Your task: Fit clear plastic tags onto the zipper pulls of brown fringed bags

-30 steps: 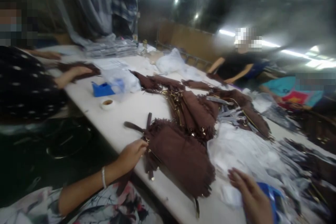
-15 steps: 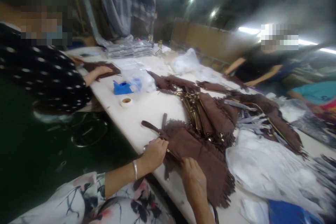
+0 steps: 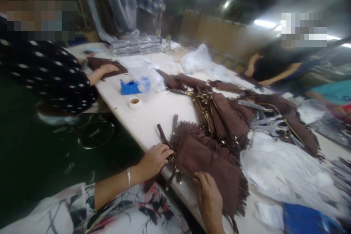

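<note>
Curled shut, your left hand (image 3: pixel 154 160) grips the brown fringed bag (image 3: pixel 212 161) at its strap end, by the metal clasp. Your right hand (image 3: pixel 210 200) pinches the bag's near edge, fingers closed on the suede. The bag lies flat at the table (image 3: pixel 153 113) edge, its long axis running from your left hand off to the right. Both hands sit at its near-left end, the left one closer to the straps (image 3: pixel 161 137).

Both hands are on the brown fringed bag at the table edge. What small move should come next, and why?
Probably slide the bag further onto the table: its straps hang over the edge, while the left hand grips the strap end and the right hand rests on its near edge.
</note>
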Tool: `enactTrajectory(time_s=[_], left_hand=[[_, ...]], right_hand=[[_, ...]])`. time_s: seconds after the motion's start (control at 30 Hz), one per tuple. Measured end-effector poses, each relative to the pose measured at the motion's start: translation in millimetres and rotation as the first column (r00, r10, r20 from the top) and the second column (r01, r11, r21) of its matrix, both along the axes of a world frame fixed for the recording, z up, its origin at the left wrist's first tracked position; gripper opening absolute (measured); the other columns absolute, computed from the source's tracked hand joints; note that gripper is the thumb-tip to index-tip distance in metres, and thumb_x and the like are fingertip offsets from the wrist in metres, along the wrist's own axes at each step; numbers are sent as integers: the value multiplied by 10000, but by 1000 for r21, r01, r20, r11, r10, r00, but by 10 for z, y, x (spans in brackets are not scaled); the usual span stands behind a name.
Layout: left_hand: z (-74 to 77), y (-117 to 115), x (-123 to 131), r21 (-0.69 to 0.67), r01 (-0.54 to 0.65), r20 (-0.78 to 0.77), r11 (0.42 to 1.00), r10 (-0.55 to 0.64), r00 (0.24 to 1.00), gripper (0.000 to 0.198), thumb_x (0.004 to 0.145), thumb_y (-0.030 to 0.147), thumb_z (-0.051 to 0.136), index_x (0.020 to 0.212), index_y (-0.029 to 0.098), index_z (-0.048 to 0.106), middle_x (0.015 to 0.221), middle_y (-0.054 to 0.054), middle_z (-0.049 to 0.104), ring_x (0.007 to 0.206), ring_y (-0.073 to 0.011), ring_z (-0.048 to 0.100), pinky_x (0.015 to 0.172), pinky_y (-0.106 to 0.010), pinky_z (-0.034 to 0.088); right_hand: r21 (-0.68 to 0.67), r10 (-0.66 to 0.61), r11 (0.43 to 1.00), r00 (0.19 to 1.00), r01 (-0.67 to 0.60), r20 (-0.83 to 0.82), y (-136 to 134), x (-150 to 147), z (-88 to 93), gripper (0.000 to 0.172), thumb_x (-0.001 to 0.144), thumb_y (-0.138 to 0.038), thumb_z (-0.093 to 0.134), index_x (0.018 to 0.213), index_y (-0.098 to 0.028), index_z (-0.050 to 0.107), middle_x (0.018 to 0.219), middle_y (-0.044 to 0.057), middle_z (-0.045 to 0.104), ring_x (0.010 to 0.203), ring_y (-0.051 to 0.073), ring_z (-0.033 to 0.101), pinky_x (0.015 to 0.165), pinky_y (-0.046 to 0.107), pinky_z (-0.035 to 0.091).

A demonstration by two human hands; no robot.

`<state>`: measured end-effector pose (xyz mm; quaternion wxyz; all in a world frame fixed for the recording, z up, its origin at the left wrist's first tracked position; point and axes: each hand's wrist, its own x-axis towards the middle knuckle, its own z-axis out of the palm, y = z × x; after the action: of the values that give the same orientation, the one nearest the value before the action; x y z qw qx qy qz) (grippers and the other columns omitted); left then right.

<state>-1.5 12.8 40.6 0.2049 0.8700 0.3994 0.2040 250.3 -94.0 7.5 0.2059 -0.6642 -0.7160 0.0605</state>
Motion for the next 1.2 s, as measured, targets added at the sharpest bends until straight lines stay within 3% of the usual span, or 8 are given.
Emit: enactTrajectory(time_s=[0.1, 0.3, 0.6, 0.7, 0.83, 1.07, 1.13, 1.2], left_hand=[[1, 0, 115, 108, -19, -91, 994, 29, 995, 384, 828, 86, 594, 1192, 203, 557, 1187, -93, 554, 1142, -283, 479, 951, -435, 410], [136, 98, 130, 210, 138, -252, 968, -83, 964, 114, 919, 148, 472, 896, 174, 581, 909, -80, 614, 927, -258, 564, 941, -450, 393], [167, 222, -344, -222, -74, -206, 972, 27, 978, 238, 962, 312, 403, 1145, 209, 516, 762, -34, 672, 709, -214, 663, 640, -281, 441], [176, 135, -354, -446, -52, -27, 893, 45, 999, 275, 960, 316, 365, 1215, 237, 434, 675, 27, 635, 578, -168, 630, 582, -247, 436], [98, 30, -357, -644, -93, 17, 760, 135, 991, 229, 930, 330, 365, 1125, 229, 432, 677, 40, 608, 456, -145, 562, 439, -224, 379], [-49, 49, -352, -688, 50, 161, 724, 85, 983, 170, 876, 355, 499, 930, 209, 566, 789, -9, 644, 674, -179, 617, 628, -272, 460], [-21, 67, -255, -768, 126, 305, 627, 186, 934, 200, 842, 352, 569, 970, 198, 576, 881, -23, 648, 785, -188, 618, 718, -291, 480], [46, 76, -139, -866, 226, 383, 447, 301, 873, 264, 822, 371, 618, 1000, 180, 571, 895, -33, 651, 801, -186, 621, 748, -305, 489]], right_hand=[[1, -7, 1000, 1000, 7, -16, -12, -12, 53, 198, 975, -288, 436, 1087, -246, 593, 1036, 64, 622, 952, 230, 573, 821, 341, 445], [73, -87, 993, 995, 91, -46, -64, -61, 22, 200, 976, -298, 446, 1098, -231, 590, 1055, 69, 626, 984, 225, 567, 858, 338, 429], [243, -137, 960, 990, 139, -23, 62, -119, -20, 179, 959, -238, 493, 1102, -206, 597, 1035, 74, 627, 984, 217, 556, 890, 339, 423], [339, -167, 925, 985, 170, -36, 129, -89, 34, 215, 945, -203, 516, 1149, -205, 584, 1084, 81, 621, 1028, 222, 544, 928, 350, 409], [211, -57, 976, 998, 50, 25, 153, -53, -60, 226, 936, -151, 498, 1124, -230, 596, 1101, 72, 621, 990, 237, 544, 852, 361, 419], [132, -124, 984, 992, 123, -1, 92, -180, -1, 209, 904, -158, 554, 1101, -212, 601, 1123, 89, 616, 1019, 254, 543, 880, 388, 420], [163, -146, 975, 988, 151, -43, 64, -316, 91, 233, 916, -165, 530, 1136, -209, 594, 1161, 99, 611, 1055, 255, 539, 908, 396, 415], [184, -144, 969, 981, 168, -133, 33, -484, 157, 238, 942, -183, 483, 1149, -215, 595, 1161, 98, 619, 1065, 247, 547, 921, 397, 412]])
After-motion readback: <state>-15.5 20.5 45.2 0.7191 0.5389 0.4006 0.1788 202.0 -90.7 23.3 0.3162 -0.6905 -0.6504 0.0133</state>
